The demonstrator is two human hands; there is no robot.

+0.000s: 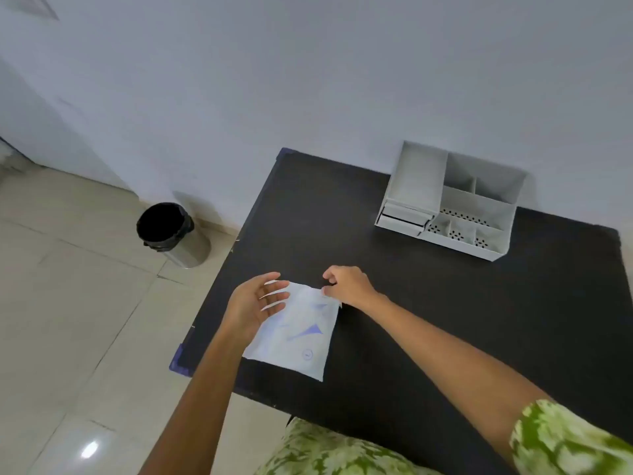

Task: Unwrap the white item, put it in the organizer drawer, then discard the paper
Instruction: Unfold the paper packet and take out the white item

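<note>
A white paper packet (296, 332) with blue triangle marks lies flat near the front left of the black table (428, 303). My left hand (255, 303) hovers over the packet's left edge with its fingers spread and nothing in it. My right hand (347, 284) pinches the packet's far right corner. The white item itself is hidden inside the wrapping. A grey desk organizer (452, 200) stands at the back right of the table, with a small drawer (402, 219) at its lower left, slightly pulled out.
A round bin with a black liner (171, 233) stands on the tiled floor left of the table, by the wall. The table's left edge and its front left corner are close to the packet.
</note>
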